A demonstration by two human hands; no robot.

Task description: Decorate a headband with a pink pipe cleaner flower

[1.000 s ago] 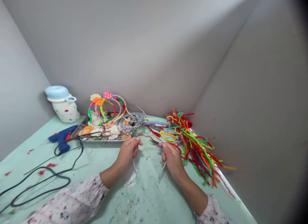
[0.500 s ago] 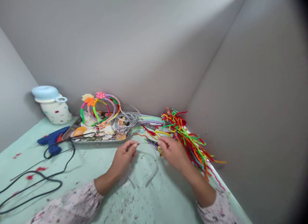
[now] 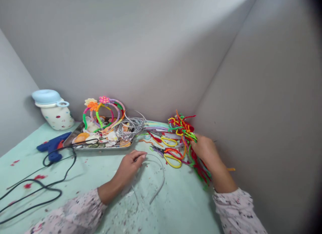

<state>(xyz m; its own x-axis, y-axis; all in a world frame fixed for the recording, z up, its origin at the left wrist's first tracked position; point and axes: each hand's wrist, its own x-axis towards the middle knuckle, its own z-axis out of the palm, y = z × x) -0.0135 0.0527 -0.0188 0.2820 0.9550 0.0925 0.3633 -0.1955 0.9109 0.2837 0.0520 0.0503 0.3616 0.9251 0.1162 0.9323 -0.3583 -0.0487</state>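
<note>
A thin grey headband (image 3: 163, 175) is pinched near its top by my left hand (image 3: 130, 163), its two ends pointing toward me over the green cloth. My right hand (image 3: 205, 148) is at the bundle of coloured pipe cleaners (image 3: 184, 126) on the right; its fingertips are among the strands and partly hidden, so whether they grip any cannot be made out. Between the hands lie scissors with yellow and orange handles (image 3: 173, 161). Another yellow-handled pair (image 3: 169, 141) lies just behind them.
At the back left, a metal tray (image 3: 100, 149) holds felt pieces, decorated headbands (image 3: 97, 116) and grey headbands (image 3: 133, 126). A blue glue gun (image 3: 52, 147) with a looping black cord (image 3: 50, 186) lies left, near a white bottle (image 3: 57, 116). Walls stand behind and right.
My right hand has moved right, away from the headband and scissors, to the pipe cleaners. The scissors' handles are now uncovered. My left hand still holds the headband.
</note>
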